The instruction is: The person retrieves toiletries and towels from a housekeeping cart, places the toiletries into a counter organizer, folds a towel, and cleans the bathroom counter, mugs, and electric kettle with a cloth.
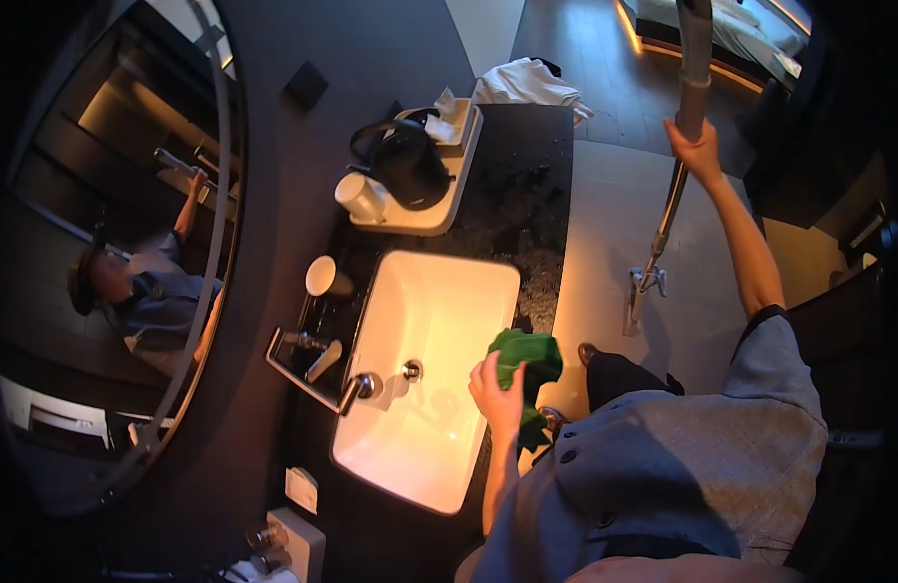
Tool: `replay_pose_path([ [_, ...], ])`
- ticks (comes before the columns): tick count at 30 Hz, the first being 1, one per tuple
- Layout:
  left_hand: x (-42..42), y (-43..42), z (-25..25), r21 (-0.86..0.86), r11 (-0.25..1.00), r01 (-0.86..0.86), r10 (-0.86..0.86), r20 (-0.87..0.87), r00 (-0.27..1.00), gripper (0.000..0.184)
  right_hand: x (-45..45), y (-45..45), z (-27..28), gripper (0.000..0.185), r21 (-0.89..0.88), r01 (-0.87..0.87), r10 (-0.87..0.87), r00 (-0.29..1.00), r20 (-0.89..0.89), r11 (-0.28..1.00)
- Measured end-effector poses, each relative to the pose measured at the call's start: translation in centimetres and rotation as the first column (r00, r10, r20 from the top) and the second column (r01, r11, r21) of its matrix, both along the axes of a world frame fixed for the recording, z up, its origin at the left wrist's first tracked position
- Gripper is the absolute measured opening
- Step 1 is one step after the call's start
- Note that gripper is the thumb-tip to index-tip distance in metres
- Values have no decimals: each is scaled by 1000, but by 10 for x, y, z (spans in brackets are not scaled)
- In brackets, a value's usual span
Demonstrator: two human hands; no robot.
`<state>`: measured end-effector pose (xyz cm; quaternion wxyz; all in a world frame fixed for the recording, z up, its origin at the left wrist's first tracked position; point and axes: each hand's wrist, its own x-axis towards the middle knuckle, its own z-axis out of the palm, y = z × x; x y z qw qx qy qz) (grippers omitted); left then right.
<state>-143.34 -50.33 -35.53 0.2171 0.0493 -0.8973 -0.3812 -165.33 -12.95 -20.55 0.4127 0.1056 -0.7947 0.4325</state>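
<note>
A green cloth [533, 358] is being grasped by the left hand [498, 394] beside the sink [439, 311]; a pole [672, 209], by the right hand [699, 153].

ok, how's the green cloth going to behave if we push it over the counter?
The cloth is probably floppy: it bunches in the left hand, its lower part drooping. Likely light too, being thin fabric. It may crumple or drag, since the counter looks speckled with droplets.
</note>
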Motion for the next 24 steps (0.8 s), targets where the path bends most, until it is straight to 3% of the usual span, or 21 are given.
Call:
replay_pose_path([
  [2, -29, 7, 12, 320, 947, -4, 27, -67, 997, 39, -12, 4, 19, 19, 11, 25, -24, 1000, -11, 1000],
  [3, -47, 13, 22, 644, 765, 11, -45, 36, 998, 42, -17, 7, 20, 19, 18, 34, -34, 999, -11, 999],
  [5, -98, 37, 65, 931, 364, -15, -188, 89, 978, 45, -38, 19, 6, 20, 6, 50, -50, 997, 56, 999],
  [7, -160, 73, 97, 988, 137, -76, -236, 107, 966, 47, -68, 36, -21, 22, 65, 92, -95, 995, 39, 994],
  [10, -272, 128, 83, 953, -294, 73, -348, -178, 920, 49, -90, 56, -51, 20, 36, 34, -43, 959, 282, 999],
  [12, -339, 154, 79, 861, -504, 59, -399, -293, 869, 48, -113, 85, -90, 18, 247, -54, 10, 985, 173, 967],
  [14, -404, 173, 59, 761, -648, 39, -425, -404, 810, 46, -120, 93, -83, 17, 106, -72, 34, 945, 325, 992],
  [16, -429, 184, 38, 893, -342, -293, -412, 138, 901, 48, -122, 110, -84, 16, 38, -54, 35, 916, 400, 998],
  [17, -433, 189, 26, 852, -192, -487, -338, 408, 848, 49, -124, 120, -88, 16, 37, -41, 23, 917, 398, 998],
  [18, -425, 205, 41, 874, 188, -447, -62, 465, 883, 52, -133, 124, -92, 16, 32, -29, 15, 926, 378, 999],
  [19, -434, 212, 23, 522, 754, -399, 324, 233, 917, 53, -141, 123, -95, 15, -53, -20, 38, 928, 370, 998],
  [20, -452, 218, 7, 324, 918, -229, 251, -27, 968, 53, -143, 123, -97, 15, -128, -12, 59, 925, 374, 992],
  [21, -465, 227, 26, 65, 993, -96, 109, -243, 964, 53, -141, 122, -97, 15, -195, -8, 85, 917, 389, 981],
  [23, -493, 254, 51, -319, 947, -42, 25, -58, 998, 56, -147, 111, -94, 16, 14, -37, 28, 913, 408, 999],
  [24, -513, 259, 41, -313, 949, -43, 76, 94, 993, 59, -147, 105, -97, 17, 102, -73, 17, 885, 465, 992],
])
